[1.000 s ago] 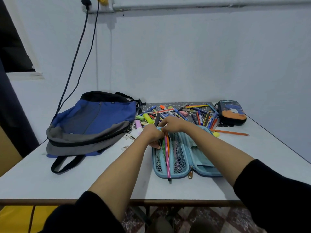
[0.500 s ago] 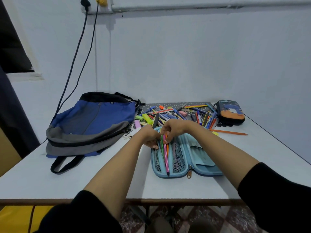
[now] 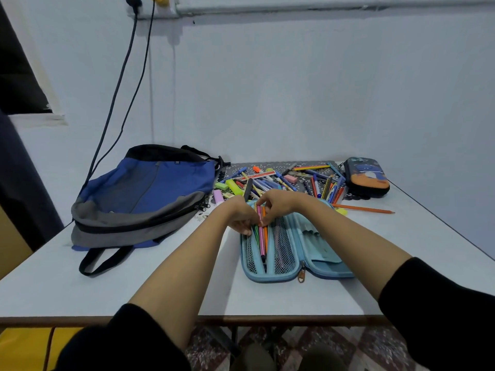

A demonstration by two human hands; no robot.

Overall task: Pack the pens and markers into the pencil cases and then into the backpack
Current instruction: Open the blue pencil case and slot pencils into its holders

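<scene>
Where the table (image 3: 134, 285) meets the wall on the left, two dark cables (image 3: 120, 84) hang down behind the backpack (image 3: 144, 199), which lies flat on its side, blue and grey, its black strap looped toward the near edge. Just right of it, the left hand (image 3: 237, 214) rests at the far left corner of the open light-blue pencil case (image 3: 294, 274). Its fingers are curled down against the mesh pocket there, but I cannot tell whether they hold anything. A pink pen (image 3: 261, 236) and an orange pen (image 3: 265, 234) lie lengthwise in the left half of the case, side by side and touching. The right hand (image 3: 273, 203) arches over their far ends, thumb and fingertips pinched together on the top of the pink pen. The case is spread open flat, its zipper pull hanging off the near rim.

Behind both hands, a loose heap of pens and markers (image 3: 281, 180) sprawls over a patterned mat (image 3: 270, 166) against the wall. To the right, an orange pencil (image 3: 361, 209) lies alone on the bare tabletop. At the far right corner sits a dark pencil case (image 3: 365, 176), closed, with a blue and orange print.
</scene>
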